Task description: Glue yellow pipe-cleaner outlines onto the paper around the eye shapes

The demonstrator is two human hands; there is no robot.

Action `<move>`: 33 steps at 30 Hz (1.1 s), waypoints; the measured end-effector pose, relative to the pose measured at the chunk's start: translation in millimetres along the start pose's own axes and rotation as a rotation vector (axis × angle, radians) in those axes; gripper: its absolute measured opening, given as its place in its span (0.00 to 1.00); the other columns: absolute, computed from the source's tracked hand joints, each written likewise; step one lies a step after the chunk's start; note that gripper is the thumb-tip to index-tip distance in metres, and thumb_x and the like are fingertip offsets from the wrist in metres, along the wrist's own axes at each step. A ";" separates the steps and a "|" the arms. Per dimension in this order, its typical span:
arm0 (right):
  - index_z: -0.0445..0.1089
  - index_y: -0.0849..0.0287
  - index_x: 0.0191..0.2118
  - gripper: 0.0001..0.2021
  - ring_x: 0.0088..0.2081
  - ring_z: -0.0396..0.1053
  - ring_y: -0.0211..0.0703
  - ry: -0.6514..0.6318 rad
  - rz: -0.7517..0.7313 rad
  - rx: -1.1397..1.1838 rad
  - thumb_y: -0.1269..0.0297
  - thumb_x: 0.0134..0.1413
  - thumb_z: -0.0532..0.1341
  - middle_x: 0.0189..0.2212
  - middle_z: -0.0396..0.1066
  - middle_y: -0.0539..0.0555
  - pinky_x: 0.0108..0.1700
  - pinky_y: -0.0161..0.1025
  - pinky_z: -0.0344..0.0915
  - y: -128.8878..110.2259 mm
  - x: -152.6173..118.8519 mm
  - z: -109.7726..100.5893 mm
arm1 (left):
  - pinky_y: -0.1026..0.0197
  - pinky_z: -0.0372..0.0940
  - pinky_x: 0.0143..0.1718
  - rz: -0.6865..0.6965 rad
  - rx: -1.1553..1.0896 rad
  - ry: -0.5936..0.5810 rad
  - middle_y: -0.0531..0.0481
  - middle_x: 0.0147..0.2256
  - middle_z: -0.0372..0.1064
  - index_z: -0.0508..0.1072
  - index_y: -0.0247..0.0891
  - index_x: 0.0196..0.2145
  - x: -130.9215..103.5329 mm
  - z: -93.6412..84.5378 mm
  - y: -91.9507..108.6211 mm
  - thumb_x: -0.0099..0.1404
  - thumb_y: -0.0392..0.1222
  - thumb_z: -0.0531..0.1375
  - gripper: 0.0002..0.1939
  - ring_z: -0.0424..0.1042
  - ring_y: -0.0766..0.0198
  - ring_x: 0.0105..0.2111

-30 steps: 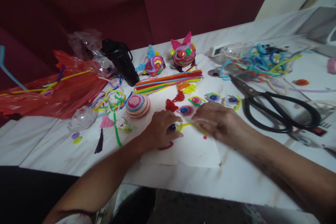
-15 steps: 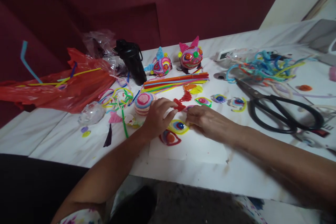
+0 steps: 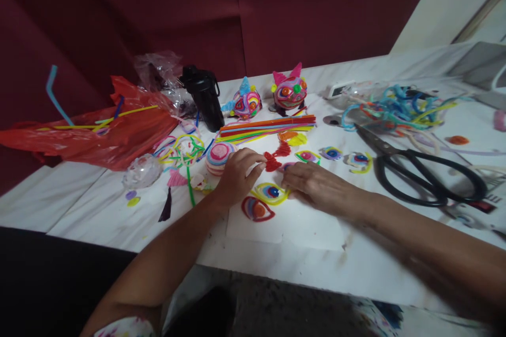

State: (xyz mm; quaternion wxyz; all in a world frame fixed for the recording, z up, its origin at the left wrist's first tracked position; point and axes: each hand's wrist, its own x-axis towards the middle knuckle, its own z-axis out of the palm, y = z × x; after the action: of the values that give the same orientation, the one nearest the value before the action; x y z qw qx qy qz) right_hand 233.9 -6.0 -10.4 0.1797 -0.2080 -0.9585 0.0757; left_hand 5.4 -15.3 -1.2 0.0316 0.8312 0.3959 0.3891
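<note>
An eye shape made of pipe cleaners, with a yellow rim and a blue centre, lies on a white sheet of paper between my hands. My left hand rests at its left end, thumb and forefinger apart with nothing between them. At its right corner the bent fingers of my right hand are closed on the yellow rim; the fingertips are partly hidden. Just below lies a red-rimmed eye with an orange centre. Red fuzzy pieces lie above, between the two hands. A striped pink and blue ball stands behind my left hand.
Large black-handled scissors lie at right, beside tangled pipe cleaners. More eyes lie nearer. Behind are a pipe-cleaner bundle, two decorated heads and a black bottle. A red plastic bag is at left.
The view has shifted slightly, so things sit a little lower in the picture. Both hands stay around the yellow-rimmed eye; the red-rimmed eye shows more clearly.
</note>
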 end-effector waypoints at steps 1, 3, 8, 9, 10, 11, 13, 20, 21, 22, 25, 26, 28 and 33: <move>0.71 0.63 0.38 0.08 0.38 0.65 0.47 0.001 0.000 -0.008 0.71 0.61 0.54 0.34 0.69 0.59 0.40 0.43 0.61 0.6 -0.3 0.7 | 0.59 0.64 0.42 0.002 0.002 0.001 0.49 0.36 0.73 0.73 0.37 0.37 -0.1 0.1 -0.4 0.69 0.39 0.55 0.08 0.71 0.62 0.39; 0.71 0.61 0.35 0.08 0.37 0.65 0.46 0.007 -0.005 0.002 0.70 0.61 0.55 0.33 0.69 0.58 0.39 0.43 0.60 1.2 -0.3 1.3 | 0.59 0.64 0.42 0.007 0.001 0.003 0.49 0.36 0.73 0.74 0.36 0.37 -0.4 0.2 -1.1 0.69 0.39 0.55 0.08 0.71 0.62 0.39; 0.72 0.59 0.35 0.09 0.40 0.67 0.45 0.018 -0.032 0.106 0.68 0.63 0.55 0.34 0.70 0.57 0.42 0.43 0.62 -2.5 1.9 -2.8 | 0.58 0.64 0.43 0.023 0.002 0.010 0.48 0.36 0.73 0.74 0.37 0.38 -0.5 -2.0 -0.5 0.70 0.40 0.55 0.09 0.71 0.62 0.39; 0.72 0.59 0.36 0.09 0.42 0.67 0.45 0.031 -0.044 0.133 0.68 0.63 0.55 0.36 0.71 0.58 0.43 0.43 0.62 -4.4 2.4 -5.1 | 0.58 0.64 0.43 0.034 -0.001 0.011 0.48 0.36 0.73 0.74 0.37 0.38 -0.2 -3.9 0.7 0.70 0.40 0.55 0.09 0.71 0.62 0.39; 0.73 0.59 0.36 0.09 0.43 0.67 0.45 0.058 -0.051 0.160 0.67 0.64 0.55 0.37 0.71 0.58 0.44 0.44 0.63 -6.4 2.8 -8.1 | 0.58 0.64 0.43 0.046 -0.010 0.012 0.48 0.36 0.74 0.74 0.37 0.38 0.3 -6.3 2.4 0.70 0.41 0.54 0.09 0.71 0.61 0.40; 0.73 0.59 0.36 0.09 0.44 0.68 0.46 0.097 -0.059 0.184 0.66 0.64 0.55 0.38 0.72 0.59 0.45 0.44 0.63 -8.6 2.8 -11.7 | 0.57 0.64 0.43 0.061 -0.027 0.010 0.47 0.36 0.74 0.74 0.36 0.38 0.8 -9.2 4.6 0.71 0.41 0.54 0.10 0.71 0.61 0.40; 0.72 0.59 0.37 0.10 0.44 0.69 0.45 0.181 -0.067 0.220 0.64 0.65 0.55 0.38 0.72 0.59 0.46 0.43 0.64 -12.3 1.4 -21.0 | 0.56 0.64 0.43 0.098 -0.086 0.002 0.46 0.37 0.74 0.73 0.36 0.39 1.6 -15.5 9.8 0.72 0.43 0.52 0.12 0.71 0.61 0.40; 0.71 0.58 0.43 0.06 0.44 0.70 0.43 0.404 0.026 0.165 0.67 0.62 0.58 0.38 0.74 0.57 0.47 0.43 0.66 -12.3 -24.8 -47.6 | 0.60 0.64 0.39 0.256 -0.127 -0.077 0.48 0.33 0.74 0.72 0.35 0.40 0.7 -17.5 22.2 0.72 0.41 0.53 0.10 0.71 0.64 0.34; 0.71 0.57 0.43 0.06 0.44 0.70 0.44 0.402 0.045 0.156 0.67 0.62 0.58 0.38 0.75 0.57 0.47 0.43 0.66 -12.0 -28.9 -47.5 | 0.61 0.63 0.37 0.275 -0.112 -0.081 0.49 0.32 0.73 0.72 0.35 0.40 0.1 -14.9 22.9 0.72 0.40 0.53 0.09 0.70 0.65 0.33; 0.70 0.57 0.44 0.07 0.44 0.71 0.44 0.399 0.054 0.152 0.67 0.62 0.58 0.38 0.75 0.56 0.47 0.43 0.66 -12.3 -32.2 -46.4 | 0.62 0.63 0.36 0.296 -0.098 -0.084 0.49 0.30 0.73 0.72 0.35 0.39 -0.6 -12.3 23.6 0.72 0.39 0.53 0.09 0.70 0.65 0.31; 0.70 0.56 0.46 0.08 0.44 0.71 0.43 0.369 0.047 0.163 0.64 0.62 0.59 0.39 0.76 0.55 0.48 0.45 0.65 -16.6 -36.4 -39.2 | 0.61 0.63 0.35 0.384 -0.044 -0.090 0.50 0.28 0.72 0.71 0.35 0.39 -3.8 -4.7 27.1 0.72 0.38 0.52 0.09 0.68 0.65 0.30; 0.70 0.56 0.46 0.09 0.43 0.71 0.43 0.348 0.039 0.177 0.64 0.62 0.59 0.39 0.75 0.56 0.47 0.44 0.64 -19.2 -36.2 -36.4 | 0.60 0.63 0.36 0.421 -0.020 -0.086 0.49 0.29 0.72 0.71 0.34 0.39 -5.2 -2.6 28.9 0.72 0.37 0.52 0.09 0.68 0.65 0.30; 0.71 0.58 0.44 0.08 0.41 0.70 0.42 0.292 0.019 0.209 0.64 0.62 0.58 0.37 0.75 0.56 0.46 0.44 0.63 -25.3 -35.0 -31.7 | 0.59 0.63 0.36 0.492 0.020 -0.075 0.48 0.29 0.72 0.70 0.34 0.39 -8.4 1.0 33.6 0.72 0.36 0.50 0.10 0.68 0.63 0.30; 0.71 0.62 0.39 0.08 0.35 0.65 0.41 0.188 -0.023 0.222 0.66 0.64 0.55 0.30 0.70 0.54 0.42 0.44 0.60 -37.0 -38.2 -27.9 | 0.58 0.62 0.36 0.567 0.067 -0.108 0.49 0.28 0.71 0.69 0.35 0.39 -14.0 4.0 45.1 0.71 0.34 0.50 0.08 0.67 0.64 0.29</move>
State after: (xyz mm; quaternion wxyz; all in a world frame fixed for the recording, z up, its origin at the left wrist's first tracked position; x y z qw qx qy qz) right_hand 263.1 -53.7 11.6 0.2912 -0.1821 -0.9256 0.1592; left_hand 31.3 -54.7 3.5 -0.0847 0.9289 0.1579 0.3242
